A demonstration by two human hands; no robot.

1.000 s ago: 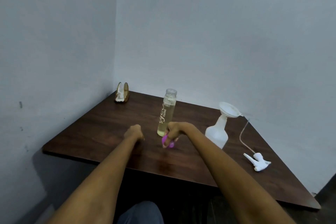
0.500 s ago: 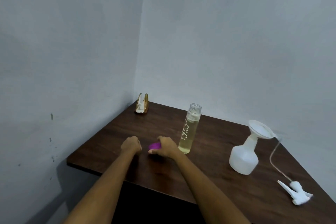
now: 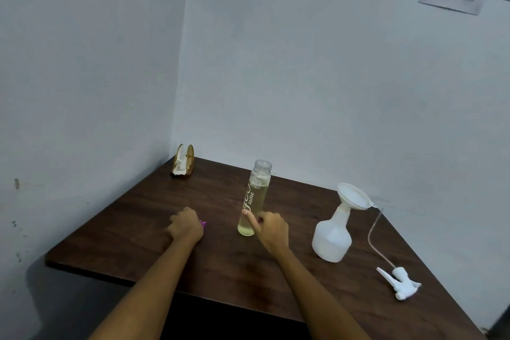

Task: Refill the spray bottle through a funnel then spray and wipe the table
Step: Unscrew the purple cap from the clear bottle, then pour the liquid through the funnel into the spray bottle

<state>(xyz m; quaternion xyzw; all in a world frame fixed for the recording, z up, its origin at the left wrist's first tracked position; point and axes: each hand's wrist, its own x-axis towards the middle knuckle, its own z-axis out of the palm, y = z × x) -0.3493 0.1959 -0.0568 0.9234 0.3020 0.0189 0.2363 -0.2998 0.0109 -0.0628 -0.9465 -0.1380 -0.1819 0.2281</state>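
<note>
Pale walls meet behind a dark wooden table (image 3: 226, 262). Mid-table, an uncapped refill bottle (image 3: 254, 199) of yellowish liquid is touched by the right hand (image 3: 271, 229), fingers loosely curled. The left hand (image 3: 185, 226) is closed on a purple cap (image 3: 203, 224). Toward the right edge, a funnel (image 3: 354, 196) sits in the spray bottle (image 3: 332, 237), its trigger head (image 3: 398, 283) lying nearby. Pouring, spraying and wiping seem left.
</note>
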